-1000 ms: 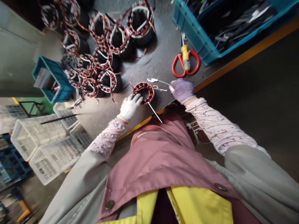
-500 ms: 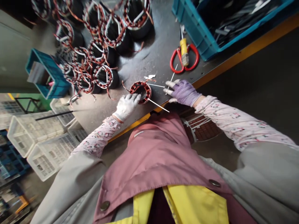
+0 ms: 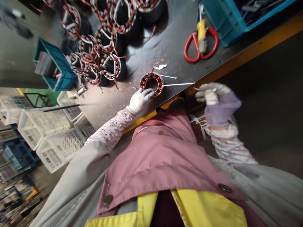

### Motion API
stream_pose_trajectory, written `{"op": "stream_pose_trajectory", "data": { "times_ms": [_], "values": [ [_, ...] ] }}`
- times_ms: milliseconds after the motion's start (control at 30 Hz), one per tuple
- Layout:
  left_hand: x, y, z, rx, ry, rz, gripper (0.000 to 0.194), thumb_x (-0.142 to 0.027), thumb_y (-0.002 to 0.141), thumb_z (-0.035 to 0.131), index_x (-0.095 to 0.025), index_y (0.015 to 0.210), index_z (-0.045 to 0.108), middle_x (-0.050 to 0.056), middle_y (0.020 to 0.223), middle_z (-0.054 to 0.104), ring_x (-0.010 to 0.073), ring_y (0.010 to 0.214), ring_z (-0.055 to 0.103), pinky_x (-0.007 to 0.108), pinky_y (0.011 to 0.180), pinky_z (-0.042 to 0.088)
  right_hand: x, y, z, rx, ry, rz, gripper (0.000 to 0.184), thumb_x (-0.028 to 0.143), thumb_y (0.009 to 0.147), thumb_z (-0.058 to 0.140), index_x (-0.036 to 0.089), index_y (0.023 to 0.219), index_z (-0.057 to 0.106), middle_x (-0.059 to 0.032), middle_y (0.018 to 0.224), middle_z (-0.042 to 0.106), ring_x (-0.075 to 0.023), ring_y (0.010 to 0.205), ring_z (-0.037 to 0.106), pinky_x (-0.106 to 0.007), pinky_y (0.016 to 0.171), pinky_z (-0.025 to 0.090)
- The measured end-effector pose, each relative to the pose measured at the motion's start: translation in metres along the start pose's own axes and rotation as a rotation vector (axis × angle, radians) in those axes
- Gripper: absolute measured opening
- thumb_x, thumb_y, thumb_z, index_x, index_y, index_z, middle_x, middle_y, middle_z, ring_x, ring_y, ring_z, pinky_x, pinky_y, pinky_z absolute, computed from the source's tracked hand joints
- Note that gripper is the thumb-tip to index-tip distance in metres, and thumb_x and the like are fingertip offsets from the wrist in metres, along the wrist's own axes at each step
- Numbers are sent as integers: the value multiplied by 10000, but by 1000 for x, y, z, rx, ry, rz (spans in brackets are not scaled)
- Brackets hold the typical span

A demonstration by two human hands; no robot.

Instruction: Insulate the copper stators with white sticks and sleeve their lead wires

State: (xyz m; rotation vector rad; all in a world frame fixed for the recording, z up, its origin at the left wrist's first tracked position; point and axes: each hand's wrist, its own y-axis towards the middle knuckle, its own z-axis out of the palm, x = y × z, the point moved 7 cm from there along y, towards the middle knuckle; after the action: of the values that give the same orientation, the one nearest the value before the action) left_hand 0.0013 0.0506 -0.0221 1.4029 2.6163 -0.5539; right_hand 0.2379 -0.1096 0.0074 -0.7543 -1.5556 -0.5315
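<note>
Right hand (image 3: 217, 102) now well away from the copper-wound stator (image 3: 160, 85)

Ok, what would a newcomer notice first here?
The wound motor stator, ringed with copper coils, sits at the table's near edge under the white-gloved left hand. Above it, to the upper left, crowd similar stators, while red-handled scissors lie at upper right by a teal crate. The purple-gloved right hand is up beyond the table's yellow edge.

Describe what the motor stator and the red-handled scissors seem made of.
The motor stator shows glossy reddish windings, probably enamelled copper wire, with matte white strips, perhaps insulation. The red-handled scissors have smooth shiny handles, likely plastic.
</note>
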Motion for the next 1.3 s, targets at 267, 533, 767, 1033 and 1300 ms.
{"op": "stream_pose_trajectory", "data": {
  "times_ms": [267, 533, 767, 1033, 1300],
  "values": [
    [-11, 2, -10, -90, -31, -44, 328, -308, 951, 554, -331, 1242, 705, 23, 1419, 647, 300, 1245, 588, 521, 1068, 455, 4, -94, 56, 779, -1, -355, 215, 365, 994, 571, 269, 979, 764, -57, 1138, 766, -208, 1156, 696, -420, 1016, 598],
    [1, 4, -3, -148, -127, -121, 345, -334, 879, 666, -257, 1215, 680, 63, 1260, 725, 271, 1282, 598, 553, 1275, 182, -34, -87, 71, 786, -15, -313, 208, 385, 962, 598, 255, 991, 758, -71, 1115, 772, -209, 1096, 720, -405, 1000, 596],
    [6, 7, -3, -160, -142, -133, 505, -304, 837, 694, -223, 1326, 599, 96, 1331, 682, 292, 1303, 589, 559, 1280, 206, -37, -70, 99, 803, -46, -287, 180, 330, 938, 594, 259, 960, 758, -56, 1091, 774, -207, 1065, 722, -404, 988, 590],
    [4, -3, 0, -240, -184, -255, 625, -354, 873, 678, -152, 1435, 494, 150, 1317, 690, 309, 1359, 554, 544, 1283, 216, -38, -65, 133, 690, -50, -324, 199, 255, 923, 550, 238, 941, 747, -72, 1105, 769, -200, 1106, 707, -397, 1026, 566],
    [4, -8, -2, -261, -251, -306, 514, -320, 869, 693, -197, 1359, 593, 90, 1340, 691, 274, 1391, 520, 488, 1264, 295, -42, -46, 138, 631, -31, -120, 157, 268, 865, 622, 246, 909, 770, -43, 1036, 784, -212, 999, 730, -386, 981, 582]
  ]
}}
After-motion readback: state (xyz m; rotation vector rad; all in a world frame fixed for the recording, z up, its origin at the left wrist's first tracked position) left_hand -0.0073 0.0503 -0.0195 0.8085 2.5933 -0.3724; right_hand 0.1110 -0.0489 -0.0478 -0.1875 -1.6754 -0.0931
